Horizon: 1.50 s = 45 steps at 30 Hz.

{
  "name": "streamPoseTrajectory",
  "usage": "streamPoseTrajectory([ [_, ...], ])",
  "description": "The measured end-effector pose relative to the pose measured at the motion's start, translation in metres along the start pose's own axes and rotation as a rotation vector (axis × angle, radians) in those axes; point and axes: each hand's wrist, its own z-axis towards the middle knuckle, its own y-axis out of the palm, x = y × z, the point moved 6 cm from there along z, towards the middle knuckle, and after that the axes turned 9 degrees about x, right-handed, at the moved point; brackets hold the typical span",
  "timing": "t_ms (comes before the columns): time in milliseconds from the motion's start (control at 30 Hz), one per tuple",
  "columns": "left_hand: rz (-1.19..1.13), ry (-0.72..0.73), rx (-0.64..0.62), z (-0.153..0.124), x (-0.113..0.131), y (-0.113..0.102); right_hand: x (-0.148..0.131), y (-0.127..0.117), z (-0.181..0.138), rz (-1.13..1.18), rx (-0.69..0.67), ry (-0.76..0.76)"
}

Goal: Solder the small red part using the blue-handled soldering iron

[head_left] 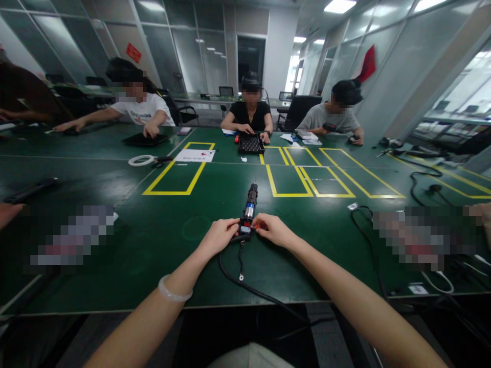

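An electric drill [250,204] with a dark body, bare metal motor section and thin bit lies on the green table, its bit pointing away from me. My left hand [221,235] grips the rear end of the drill from the left, fingers closed. On the other side, my right hand [273,229] pinches a small red-orange part [253,226] at the drill's rear; its exact kind is too small to make out. A black power cord [255,292] runs from the rear toward the table's front edge. Beside it, a short dark wire ends in a ring terminal [241,277].
Yellow tape rectangles [289,195] mark the green table [161,276]. Across from me, people work, one with a black tray [251,144]. A white sheet [195,155] and a white cable coil [141,160] lie far left. Black cables [364,225] run at the right.
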Motion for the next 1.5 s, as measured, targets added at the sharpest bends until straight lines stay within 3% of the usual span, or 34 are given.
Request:
streamPoseTrajectory([
  [100, -0.116, -0.012, -0.037, -0.002, 0.004, 0.007, -0.006, -0.008, -0.006, -0.105, 0.006, 0.061],
  [333, -0.379, -0.067, -0.101, -0.008, 0.012, 0.023, -0.029, -0.010, -0.032, -0.468, 0.166, 0.352],
  [567, -0.460, -0.086, -0.174, -0.010, 0.009, 0.027, -0.039, -0.002, -0.028, -0.552, 0.166, 0.504],
  [933, 0.018, 0.259, -0.117, -0.017, 0.017, 0.024, -0.051, 0.013, -0.030, -0.586, 0.264, 0.452],
  [1133, 0.158, 0.268, -0.079, -0.020, 0.020, 0.025, -0.038, 0.015, -0.024, -0.588, 0.239, 0.470],
  [1500, 0.129, 0.273, -0.041, -0.018, 0.024, 0.020, -0.011, 0.007, -0.013, -0.536, 0.200, 0.560],
])
